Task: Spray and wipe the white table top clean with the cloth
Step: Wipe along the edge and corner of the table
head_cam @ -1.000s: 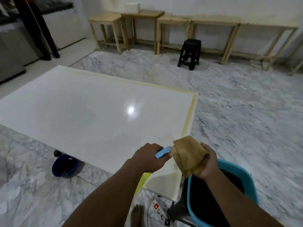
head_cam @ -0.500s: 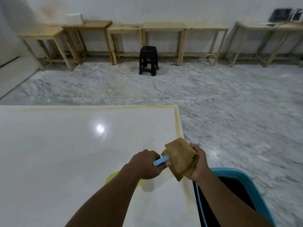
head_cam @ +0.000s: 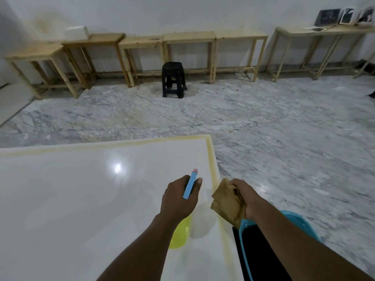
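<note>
Head view: looks forward and down over the white table top (head_cam: 81, 199), shiny, with a bright spot of light (head_cam: 117, 168) on it and a yellowish strip along the far edge and the right edge. Left hand (head_cam: 179, 197) over the table top, close to the right edge and not far from the far right corner, fingers curled tight round the spray bottle (head_cam: 180, 235). Blue top (head_cam: 190, 185) of the bottle sticking out past the fingers, pointing away toward the far edge, with a small pink tip. Yellow-green body of the bottle hanging down under the wrist, closer to the near edge. Cannot tell if the bottle touches the table top. Right hand (head_cam: 246, 196) just beside the left one, at the right edge of the table top, fingers closed on the cloth (head_cam: 225, 201). Cloth brown and bunched up, hanging from that hand across the right edge, with its low end near the rim of a blue tub (head_cam: 300, 222). Tub down on the floor by the right edge, dark inside, partly hidden by the right arm. Grey and white marble floor (head_cam: 284, 138) all around. Far back, a row of wooden tables (head_cam: 190, 37) along the white wall, with a white box (head_cam: 76, 32) on one at the left and some dark pictures (head_cam: 328, 17) on one at the right. Black stool (head_cam: 174, 79) on the floor in front of the row, well apart from the table top.
</note>
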